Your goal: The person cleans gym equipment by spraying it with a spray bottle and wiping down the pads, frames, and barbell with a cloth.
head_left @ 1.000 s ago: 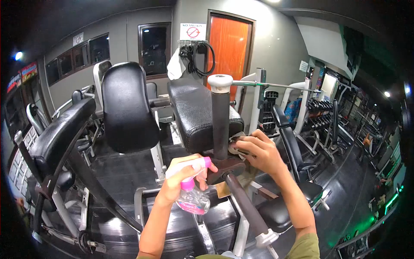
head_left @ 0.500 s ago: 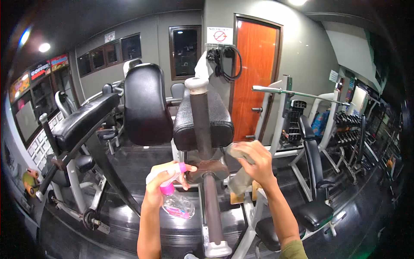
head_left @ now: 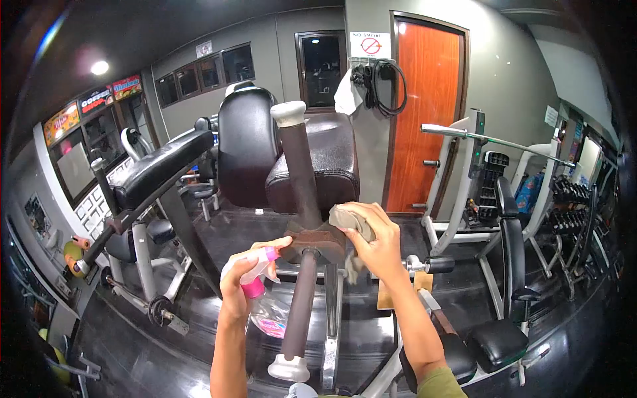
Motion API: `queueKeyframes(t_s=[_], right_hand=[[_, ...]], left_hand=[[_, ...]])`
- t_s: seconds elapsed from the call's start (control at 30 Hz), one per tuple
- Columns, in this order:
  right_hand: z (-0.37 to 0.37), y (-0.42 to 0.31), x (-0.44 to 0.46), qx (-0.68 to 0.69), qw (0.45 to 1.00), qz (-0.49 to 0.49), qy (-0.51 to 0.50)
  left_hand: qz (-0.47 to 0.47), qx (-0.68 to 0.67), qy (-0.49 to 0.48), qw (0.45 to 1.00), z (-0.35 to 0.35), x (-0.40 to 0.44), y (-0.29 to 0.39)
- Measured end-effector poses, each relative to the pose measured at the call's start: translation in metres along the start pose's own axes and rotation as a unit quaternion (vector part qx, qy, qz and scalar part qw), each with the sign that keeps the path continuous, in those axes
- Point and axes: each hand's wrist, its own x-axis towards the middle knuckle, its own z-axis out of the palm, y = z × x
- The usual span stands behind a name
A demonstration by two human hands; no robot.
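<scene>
My left hand (head_left: 233,285) is wrapped round the neck of a spray bottle (head_left: 271,316) with a pink and white head and a clear body. Its fingertips reach the brown, worn-looking bracket (head_left: 318,247) on the gym machine. Pinched in my right hand (head_left: 378,244) is a grey cloth (head_left: 348,220), held against the bracket's right side, with a loose end hanging below. From the bracket, one dark padded handle (head_left: 302,159) with a pale end cap rises, and a second handle (head_left: 302,305) slants down towards me.
Behind the handles are black pads (head_left: 247,149) of the machine. A padded arm (head_left: 159,176) extends on the left. To the right stand a bench (head_left: 511,265), a racked barbell (head_left: 491,140) and a dumbbell rack (head_left: 570,205). A wooden door (head_left: 424,113) is at the back.
The cloth in my right hand has moved left, from beside the bracket onto it. The view has turned left, and the handles have swung so the lower one now points more to the left.
</scene>
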Motion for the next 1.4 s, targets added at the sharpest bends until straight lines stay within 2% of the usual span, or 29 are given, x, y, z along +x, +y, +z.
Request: queueKeyframes(t_s=[0.07,0.13,0.17,0.27,0.33,0.47,0.53,0.63,0.67,0.73,0.77,0.8,0.87,0.97,1.0,1.1,1.2,1.33,1.4], right_hand=[[-0.012,-0.012,0.006,0.02,0.999,0.037,-0.034],[-0.024,-0.02,0.017,0.024,0.987,0.03,-0.154],[-0.028,-0.028,0.023,0.041,0.982,-0.006,-0.186],[-0.035,-0.027,0.028,0.051,0.971,-0.024,-0.231],[-0.031,-0.013,0.024,0.045,0.975,0.0,-0.216],[-0.001,-0.008,-0.013,0.031,0.998,0.056,-0.005],[0.01,-0.015,-0.038,0.107,0.986,0.113,0.065],[0.02,-0.024,-0.069,0.157,0.976,0.081,0.125],[0.026,-0.02,-0.07,0.156,0.976,0.082,0.126],[0.039,-0.013,-0.07,0.127,0.967,0.104,0.192],[0.044,-0.007,-0.064,0.105,0.964,0.148,0.196],[0.051,-0.003,-0.057,0.139,0.94,0.23,0.211],[0.057,0.003,-0.048,0.201,0.907,0.294,0.225],[0.059,-0.011,-0.06,0.193,0.911,0.288,0.225],[0.059,-0.017,-0.071,0.183,0.925,0.237,0.234],[0.057,-0.047,-0.09,0.179,0.937,0.171,0.246],[0.056,-0.04,-0.088,0.113,0.966,0.056,0.227],[0.033,-0.048,-0.05,0.025,0.982,0.029,0.187],[0.023,-0.06,-0.037,-0.056,0.995,-0.016,0.081]], left_hand=[[-0.012,0.001,0.017,1.0,0.003,-0.001,0.0],[-0.015,0.022,0.037,0.999,0.005,0.0,0.001],[-0.025,0.028,0.038,0.999,0.006,0.001,0.002],[-0.016,0.035,0.037,0.999,0.003,0.001,0.0],[-0.017,0.038,0.041,0.998,0.004,-0.001,-0.001],[-0.008,0.031,0.041,0.999,0.006,-0.002,0.0],[-0.002,0.031,0.043,0.999,0.006,-0.001,-0.002],[0.009,0.036,0.044,0.998,0.004,0.001,-0.005],[0.011,0.043,0.044,0.998,0.004,0.001,-0.005],[0.006,0.043,0.047,0.998,0.002,0.001,-0.005],[0.004,0.042,0.051,0.998,0.002,0.002,-0.005],[0.002,0.043,0.05,0.998,0.002,0.001,-0.005],[0.007,0.041,0.056,0.998,0.002,0.001,-0.004],[0.007,0.046,0.063,0.997,0.002,0.001,-0.004],[0.008,0.046,0.063,0.997,0.001,0.002,-0.005],[0.005,0.033,0.055,0.998,-0.002,0.001,-0.008],[0.002,0.017,0.079,0.997,-0.001,0.001,-0.009],[0.003,0.025,0.042,0.999,-0.006,0.0,-0.008],[-0.01,0.028,0.041,0.999,-0.006,-0.002,-0.008]])
